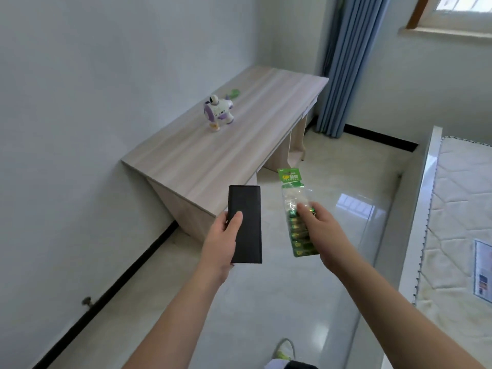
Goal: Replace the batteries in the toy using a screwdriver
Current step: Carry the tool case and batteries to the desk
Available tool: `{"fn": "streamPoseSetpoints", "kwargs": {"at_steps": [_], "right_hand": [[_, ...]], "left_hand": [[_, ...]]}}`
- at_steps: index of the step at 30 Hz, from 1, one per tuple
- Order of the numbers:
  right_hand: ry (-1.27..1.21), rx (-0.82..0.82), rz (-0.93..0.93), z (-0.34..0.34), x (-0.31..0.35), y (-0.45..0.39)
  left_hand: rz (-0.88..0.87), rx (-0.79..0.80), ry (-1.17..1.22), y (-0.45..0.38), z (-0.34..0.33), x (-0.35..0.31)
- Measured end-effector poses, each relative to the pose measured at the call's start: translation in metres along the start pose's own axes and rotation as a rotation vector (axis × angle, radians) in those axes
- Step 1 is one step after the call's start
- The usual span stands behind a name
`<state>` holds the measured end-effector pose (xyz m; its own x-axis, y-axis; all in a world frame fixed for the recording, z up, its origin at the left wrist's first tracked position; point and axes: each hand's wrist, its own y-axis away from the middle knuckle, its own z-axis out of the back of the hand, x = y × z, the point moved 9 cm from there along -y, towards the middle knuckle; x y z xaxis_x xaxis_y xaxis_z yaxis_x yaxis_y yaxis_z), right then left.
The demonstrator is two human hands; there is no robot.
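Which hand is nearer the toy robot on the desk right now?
Left, slightly. The left hand holds a black case below the toy robot; the right hand, holding the battery pack, is further right.

I see the toy (218, 112) standing on the desk (202, 161) against the wall. The bed (458, 222) lies to the right.

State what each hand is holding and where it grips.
Left hand holds a flat black case by its lower left edge. Right hand holds a green battery pack around its lower half.
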<state>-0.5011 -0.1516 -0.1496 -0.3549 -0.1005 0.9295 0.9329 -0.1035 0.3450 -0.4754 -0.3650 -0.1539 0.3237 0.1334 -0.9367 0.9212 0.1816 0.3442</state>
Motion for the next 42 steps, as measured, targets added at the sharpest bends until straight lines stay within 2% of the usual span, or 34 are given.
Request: {"fn": "streamPoseSetpoints", "kwargs": {"at_steps": [7,13,20,29,35,42], "right_hand": [[-0.02,0.06,-0.006,0.006,0.048,-0.08],[-0.036,0.03,-0.027,0.007,0.071,-0.146],[-0.03,-0.055,-0.025,0.002,0.112,-0.236],[-0.096,-0.117,-0.066,-0.013,0.145,-0.329],[-0.118,-0.148,-0.056,0.005,0.163,-0.394],[-0.114,-0.061,-0.121,0.02,0.148,-0.48]], "left_hand": [[-0.012,-0.012,-0.047,-0.077,-0.033,-0.036],[0.009,0.046,-0.069,-0.151,-0.064,-0.055],[-0.228,0.085,-0.245,-0.253,-0.079,-0.111],[-0.127,0.133,-0.121,-0.369,-0.09,-0.149],[-0.109,0.133,-0.178,-0.427,-0.106,-0.147],[-0.069,0.129,-0.196,-0.498,-0.147,-0.147]]}}
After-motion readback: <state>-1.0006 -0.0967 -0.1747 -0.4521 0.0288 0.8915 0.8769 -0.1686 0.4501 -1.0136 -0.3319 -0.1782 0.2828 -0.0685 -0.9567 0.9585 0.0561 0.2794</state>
